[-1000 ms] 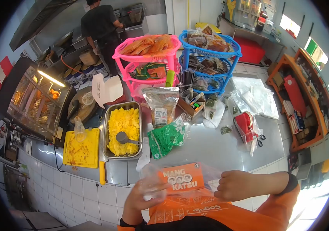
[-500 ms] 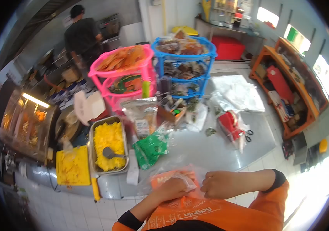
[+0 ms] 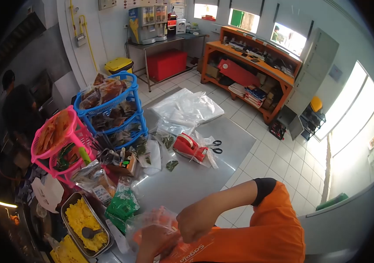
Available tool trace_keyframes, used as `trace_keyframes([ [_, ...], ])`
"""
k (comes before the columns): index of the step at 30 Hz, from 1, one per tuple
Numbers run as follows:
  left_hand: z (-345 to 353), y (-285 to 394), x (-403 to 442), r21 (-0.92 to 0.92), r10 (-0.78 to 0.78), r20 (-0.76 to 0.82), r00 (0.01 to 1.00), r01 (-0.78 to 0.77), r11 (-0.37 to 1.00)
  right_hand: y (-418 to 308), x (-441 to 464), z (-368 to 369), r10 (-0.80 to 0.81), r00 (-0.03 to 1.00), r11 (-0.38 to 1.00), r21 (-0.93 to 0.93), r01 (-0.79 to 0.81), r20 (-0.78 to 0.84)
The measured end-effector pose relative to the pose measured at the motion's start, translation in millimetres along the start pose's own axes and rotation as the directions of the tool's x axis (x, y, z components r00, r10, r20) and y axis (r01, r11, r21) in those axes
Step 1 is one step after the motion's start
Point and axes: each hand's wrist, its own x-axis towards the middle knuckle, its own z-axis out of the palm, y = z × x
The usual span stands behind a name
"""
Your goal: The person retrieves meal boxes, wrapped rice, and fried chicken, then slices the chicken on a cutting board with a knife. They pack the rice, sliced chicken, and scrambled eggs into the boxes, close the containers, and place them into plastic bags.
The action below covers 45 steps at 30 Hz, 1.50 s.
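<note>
A clear plastic bag [image 3: 135, 225] with orange-red contents or print lies against my body at the table's near edge. My left hand [image 3: 155, 239] is closed on it, its fingers partly covered by the plastic and by my other hand. Beside it, my right hand [image 3: 198, 222] is closed in a fist at the bag's edge, its knuckles up. Just beyond the bag is a crumpled green packet [image 3: 122, 206]. A metal tray of yellow food [image 3: 80, 215] with a dark scoop [image 3: 91, 232] stands to the left.
Blue tiered baskets [image 3: 136, 94] and a pink rack [image 3: 42, 153] hold packets at the back left. A red tape dispenser [image 3: 190, 147], scissors [image 3: 216, 147] and plastic bags [image 3: 187, 107] lie on the steel table [image 3: 169, 184]. Another person [image 3: 18, 103] stands at far left.
The view has swung to the right, so the table things appear further left. My right fist has come over closer to my left hand and the bag.
</note>
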Motion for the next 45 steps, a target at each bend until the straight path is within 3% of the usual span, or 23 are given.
trace_keyframes([
  [1,-4.2,0.5,3.5,-0.047,-0.057,0.015,0.998,0.057,0.997,-1.3,-4.8,-3.5,0.006,0.998,0.999,-0.044,-0.009,-0.057],
  [4,-17.3,10.3,3.7,0.125,-0.010,0.051,0.999,0.003,0.992,-5.2,-14.6,-18.9,0.013,0.979,0.980,-0.190,-0.053,-0.205],
  [7,-5.6,1.2,-13.4,-0.170,0.190,0.121,0.974,-0.168,0.971,-17.4,-17.1,-29.0,0.001,0.973,0.932,-0.352,-0.085,-0.232],
  [10,-116.4,44.0,-94.6,-0.562,0.376,-0.199,0.905,-0.419,0.713,-30.6,-24.8,-22.8,-0.035,0.975,0.898,-0.435,-0.066,-0.219],
  [11,-141.7,57.7,-111.7,-0.610,0.409,-0.275,0.870,-0.487,0.625,-40.0,-28.1,-26.0,-0.049,0.977,0.903,-0.428,-0.047,-0.210],
  [13,-156.6,65.4,-141.6,-0.589,0.392,-0.352,0.850,-0.527,0.613,-65.5,-36.4,-41.5,-0.054,0.983,0.896,-0.444,-0.030,-0.175],
  [16,-148.2,66.8,-167.1,-0.485,0.269,-0.408,0.872,-0.457,0.745,-85.5,-38.9,-43.4,-0.110,0.969,0.876,-0.483,-0.011,-0.222],
  [19,-139.3,54.8,-185.8,-0.293,0.104,-0.411,0.905,-0.240,0.925,-54.4,-41.3,-21.4,-0.213,0.939,0.956,-0.256,0.143,-0.271],
  [22,-107.5,19.1,-204.7,-0.038,-0.137,-0.463,0.876,0.135,0.990,-7.9,-56.7,37.2,0.157,0.683,0.985,0.165,-0.053,-0.714],
  [24,-53.0,-14.6,-222.2,-0.197,-0.320,-0.681,0.658,0.255,0.947,41.2,-56.1,84.8,0.326,0.519,0.942,0.317,-0.109,-0.790],
  [25,-32.1,-17.0,-200.3,-0.399,-0.463,-0.682,0.565,0.243,0.884,48.4,-46.9,89.5,0.406,0.496,0.914,0.354,-0.200,-0.768],
  [26,-13.7,-15.2,-171.1,-0.421,-0.472,-0.678,0.563,0.229,0.878,55.7,-37.7,94.0,0.482,0.470,0.876,0.388,-0.288,-0.740],
  [27,4.8,-13.4,-141.8,-0.443,-0.481,-0.673,0.561,0.215,0.870,53.3,-17.6,91.6,0.561,0.496,0.819,0.358,-0.448,-0.663],
  [28,16.3,-16.5,-119.3,-0.299,-0.366,-0.673,0.642,0.216,0.930,52.4,-5.6,90.1,0.639,0.503,0.745,0.304,-0.594,-0.582],
  [31,4.8,0.0,-57.0,-0.034,-0.064,-0.509,0.859,0.053,0.998,78.4,17.2,99.4,0.296,0.756,0.847,-0.205,-0.490,-0.584],
  [32,-10.4,16.9,-39.4,-0.095,0.033,-0.408,0.912,-0.078,0.992,76.0,24.0,96.9,0.279,0.761,0.878,-0.166,-0.450,-0.585],
  [34,40.5,10.5,-30.6,-0.043,0.006,-0.507,0.862,-0.032,0.999,69.7,28.4,93.8,0.236,0.778,0.931,-0.095,-0.353,-0.582],
  [35,48.5,4.6,-34.3,-0.044,0.028,-0.511,0.859,-0.059,0.997,93.4,19.7,122.0,0.308,0.732,0.948,0.134,-0.287,-0.608],
  [37,58.3,-3.8,-40.5,-0.030,0.110,-0.536,0.837,-0.149,0.988,110.6,16.0,143.2,0.319,0.668,0.947,0.197,-0.254,-0.672],
  [38,59.4,-4.8,-43.7,-0.084,0.120,-0.494,0.861,-0.185,0.979,97.3,15.1,136.6,0.237,0.634,0.952,0.047,-0.302,-0.736],
  [40,59.4,-2.7,-46.2,-0.052,0.154,-0.623,0.767,-0.237,0.970,84.3,22.9,120.8,0.126,0.667,0.925,-0.156,-0.346,-0.734],
  [43,47.3,1.6,-55.1,-0.339,0.160,-0.346,0.925,-0.282,0.898,88.9,31.3,115.9,0.033,0.807,0.891,-0.349,-0.291,-0.589],
  [45,42.3,8.0,-62.5,-0.466,0.151,-0.355,0.923,-0.315,0.827,91.2,26.0,126.9,0.014,0.875,0.868,-0.429,-0.251,-0.484],
])
